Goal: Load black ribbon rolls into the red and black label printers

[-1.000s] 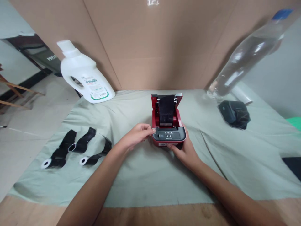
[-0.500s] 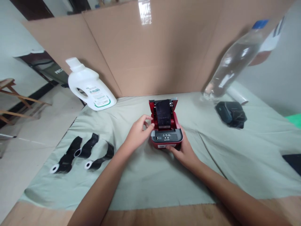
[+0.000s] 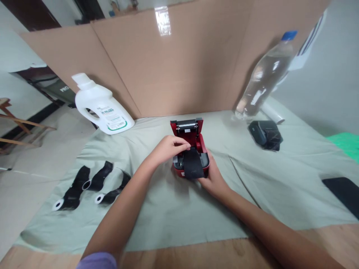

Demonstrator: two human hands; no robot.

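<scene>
A small red and black label printer (image 3: pixel 178 172) stands on the cloth with its lid (image 3: pixel 187 125) raised. Out of its bay a black paper strip (image 3: pixel 193 164) runs forward over the control panel and hangs at the front edge. My left hand (image 3: pixel 169 149) reaches in from the left, thumb and index fingertip drawn together at the strip's upper end. What lies right under those fingertips is partly hidden. My right hand (image 3: pixel 214 177) wraps the printer's right side and front corner, steadying it, with its fingers mostly behind the body.
Several black paper rolls (image 3: pixel 68 198) with loose ends lie at the left. A white detergent bottle (image 3: pixel 108 112) and a clear water bottle (image 3: pixel 265 80) lean by the cardboard (image 3: pixel 174 74). A dark wrapped device (image 3: pixel 265 135) and a black flat object (image 3: pixel 342 196) are at the right.
The black strip, which stood up against the raised lid, now folds forward over the panel. My left hand has moved from the printer's left edge in over the bay. The right hand keeps its hold.
</scene>
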